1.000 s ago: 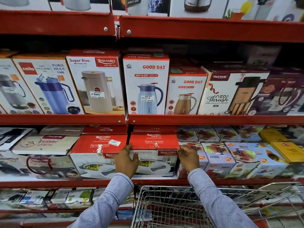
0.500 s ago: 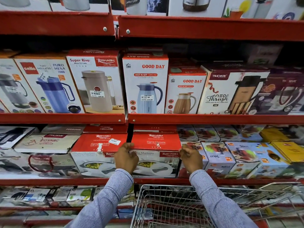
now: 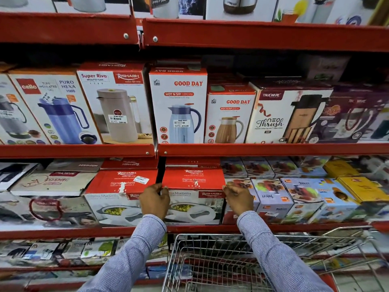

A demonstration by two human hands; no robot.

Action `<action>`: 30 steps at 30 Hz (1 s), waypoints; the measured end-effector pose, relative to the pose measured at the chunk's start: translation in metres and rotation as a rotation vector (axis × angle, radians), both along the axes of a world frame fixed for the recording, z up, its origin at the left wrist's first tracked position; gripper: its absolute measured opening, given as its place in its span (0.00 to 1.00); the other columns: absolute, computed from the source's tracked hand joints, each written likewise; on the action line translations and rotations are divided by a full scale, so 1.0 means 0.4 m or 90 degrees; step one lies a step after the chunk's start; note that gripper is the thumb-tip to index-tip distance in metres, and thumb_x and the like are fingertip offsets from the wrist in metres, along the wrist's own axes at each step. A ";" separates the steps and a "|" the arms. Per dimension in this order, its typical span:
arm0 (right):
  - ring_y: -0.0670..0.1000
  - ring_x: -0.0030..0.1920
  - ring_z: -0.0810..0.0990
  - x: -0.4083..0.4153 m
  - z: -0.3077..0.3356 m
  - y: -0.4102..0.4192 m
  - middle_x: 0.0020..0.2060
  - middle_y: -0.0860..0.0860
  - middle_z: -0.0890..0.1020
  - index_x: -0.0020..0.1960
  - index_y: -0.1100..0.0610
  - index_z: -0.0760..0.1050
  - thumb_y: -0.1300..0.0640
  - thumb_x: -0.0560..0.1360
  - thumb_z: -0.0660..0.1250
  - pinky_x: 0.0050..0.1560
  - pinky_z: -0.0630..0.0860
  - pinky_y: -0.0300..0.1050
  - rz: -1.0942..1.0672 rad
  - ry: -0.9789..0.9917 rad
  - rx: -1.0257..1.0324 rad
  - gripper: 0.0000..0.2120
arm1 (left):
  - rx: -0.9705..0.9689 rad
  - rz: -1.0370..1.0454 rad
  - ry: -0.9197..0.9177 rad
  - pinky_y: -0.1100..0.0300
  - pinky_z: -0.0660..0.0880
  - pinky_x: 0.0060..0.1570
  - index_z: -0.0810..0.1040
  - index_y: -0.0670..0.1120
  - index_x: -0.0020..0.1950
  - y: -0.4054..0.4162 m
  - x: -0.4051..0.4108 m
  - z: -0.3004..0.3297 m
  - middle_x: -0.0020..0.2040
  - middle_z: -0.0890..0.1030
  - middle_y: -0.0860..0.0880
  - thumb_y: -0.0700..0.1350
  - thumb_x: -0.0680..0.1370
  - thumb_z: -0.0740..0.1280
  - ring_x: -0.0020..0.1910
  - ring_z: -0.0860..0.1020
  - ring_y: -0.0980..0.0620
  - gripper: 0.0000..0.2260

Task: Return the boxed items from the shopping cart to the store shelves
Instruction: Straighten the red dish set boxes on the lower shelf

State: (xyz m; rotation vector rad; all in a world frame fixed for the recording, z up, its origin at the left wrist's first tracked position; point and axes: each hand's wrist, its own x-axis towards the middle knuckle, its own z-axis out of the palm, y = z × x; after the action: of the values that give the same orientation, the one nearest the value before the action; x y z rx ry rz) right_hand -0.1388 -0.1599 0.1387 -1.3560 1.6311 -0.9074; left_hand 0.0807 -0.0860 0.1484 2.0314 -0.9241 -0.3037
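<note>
A red-topped Rishabh Sigma Marbella casserole box (image 3: 193,180) sits on the red middle shelf (image 3: 210,228), between a matching box (image 3: 122,182) on its left and juicer boxes (image 3: 271,199) on its right. My left hand (image 3: 154,200) grips its front left corner, fingers curled over the top edge. My right hand (image 3: 239,199) holds the front right corner. Both sleeves are blue striped. The wire shopping cart (image 3: 248,262) stands directly below my arms, and its visible part holds nothing.
Above, a shelf (image 3: 252,149) carries upright flask and jug boxes. Flat Trueware boxes (image 3: 52,182) lie at the left of the middle shelf, yellow boxes (image 3: 362,188) at the right. A lower shelf holds small packs (image 3: 69,249).
The box has slid a little deeper into the shelf with both hands still on its front corners. The view has shifted slightly.
</note>
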 end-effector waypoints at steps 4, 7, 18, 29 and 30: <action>0.54 0.47 0.85 -0.004 -0.007 -0.003 0.46 0.54 0.88 0.53 0.55 0.83 0.48 0.72 0.71 0.58 0.79 0.50 0.000 -0.008 0.014 0.14 | 0.009 -0.004 -0.020 0.67 0.72 0.30 0.84 0.41 0.55 0.000 0.011 -0.011 0.47 0.87 0.41 0.43 0.76 0.69 0.26 0.75 0.56 0.10; 0.53 0.46 0.86 -0.010 -0.012 -0.005 0.46 0.54 0.88 0.53 0.54 0.84 0.48 0.72 0.71 0.58 0.79 0.50 0.015 0.003 0.010 0.14 | 0.021 -0.011 -0.020 0.60 0.80 0.38 0.86 0.42 0.50 0.003 0.015 0.000 0.44 0.87 0.41 0.42 0.75 0.70 0.30 0.81 0.47 0.07; 0.53 0.43 0.85 -0.009 -0.015 0.001 0.43 0.54 0.88 0.53 0.56 0.84 0.51 0.74 0.69 0.55 0.78 0.44 0.034 0.057 -0.003 0.12 | -0.016 -0.033 -0.041 0.65 0.72 0.44 0.86 0.39 0.45 0.041 0.008 0.011 0.43 0.88 0.40 0.38 0.74 0.70 0.29 0.77 0.50 0.05; 0.46 0.45 0.78 -0.020 0.007 0.010 0.50 0.52 0.84 0.59 0.60 0.80 0.55 0.75 0.68 0.53 0.69 0.35 0.080 0.022 -0.001 0.14 | 0.008 -0.061 -0.073 0.59 0.78 0.50 0.86 0.41 0.50 0.036 0.016 0.007 0.46 0.88 0.42 0.43 0.75 0.71 0.37 0.83 0.46 0.08; 0.46 0.45 0.78 -0.023 0.010 0.007 0.52 0.53 0.85 0.59 0.60 0.80 0.56 0.75 0.68 0.52 0.69 0.35 0.095 0.020 0.005 0.15 | 0.011 -0.063 -0.071 0.57 0.79 0.50 0.85 0.41 0.53 0.034 0.014 0.006 0.48 0.87 0.42 0.44 0.75 0.71 0.38 0.83 0.46 0.10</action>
State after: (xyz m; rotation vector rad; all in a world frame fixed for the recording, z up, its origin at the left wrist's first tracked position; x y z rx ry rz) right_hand -0.1480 -0.1571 0.1426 -1.4717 1.5320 -0.7945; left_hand 0.0864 -0.0723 0.1508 2.0385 -1.0966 -0.2543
